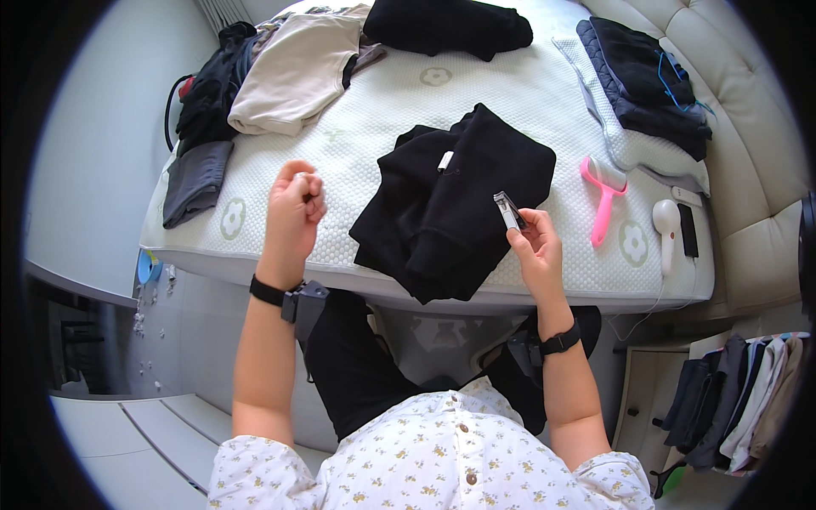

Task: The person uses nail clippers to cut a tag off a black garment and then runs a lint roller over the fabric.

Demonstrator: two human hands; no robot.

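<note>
This looks like a bedroom in a home: a white mattress (510,93) fills the middle, with a padded beige headboard (739,110) along its right side. Folded garments (293,72) lie piled at the mattress's far left, and hanging clothes (722,399) line up at lower right. A pink lint roller (604,197) and a curtain (223,15) also suggest a home.

Beige garment (297,72) upper left, hanging clothes (721,399) lower right.
</note>
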